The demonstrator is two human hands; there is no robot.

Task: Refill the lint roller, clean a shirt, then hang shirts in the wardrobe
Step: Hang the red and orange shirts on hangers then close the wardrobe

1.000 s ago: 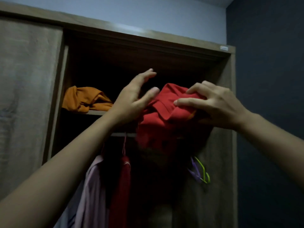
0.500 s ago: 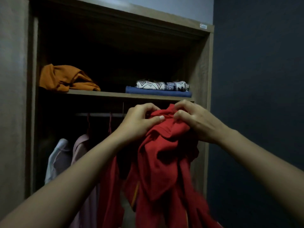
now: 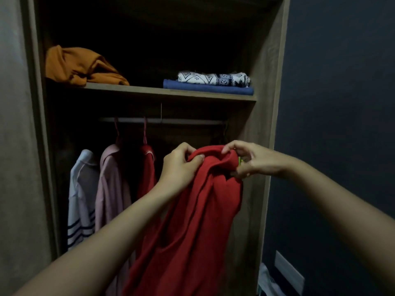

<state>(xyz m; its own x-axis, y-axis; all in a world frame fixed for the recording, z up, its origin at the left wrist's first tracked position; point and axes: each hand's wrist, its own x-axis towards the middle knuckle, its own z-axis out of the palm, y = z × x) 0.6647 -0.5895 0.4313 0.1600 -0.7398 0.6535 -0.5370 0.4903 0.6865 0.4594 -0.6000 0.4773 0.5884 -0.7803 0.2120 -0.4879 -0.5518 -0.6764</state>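
Observation:
A red shirt [image 3: 192,221] hangs down in front of the open wardrobe [image 3: 267,103]. My left hand [image 3: 179,165] grips its top edge on the left. My right hand [image 3: 245,159] pinches the bunched collar on the right, where a bit of green hanger [image 3: 240,161] shows. Both hands are below the hanging rail [image 3: 171,120]. On that rail hang a white striped shirt [image 3: 82,199], a pink shirt [image 3: 112,189] and a red garment [image 3: 147,169].
The shelf [image 3: 149,91] above the rail carries an orange garment [image 3: 79,67] at the left and a patterned cloth on a folded blue one [image 3: 209,87] at the right. A dark wall [image 3: 342,124] stands right of the wardrobe; a sliding door [image 3: 17,146] is at the left.
The red shirt came down from shelf height to below the rail and now hangs unfolded. Both hands moved down with it, and the view tilted down.

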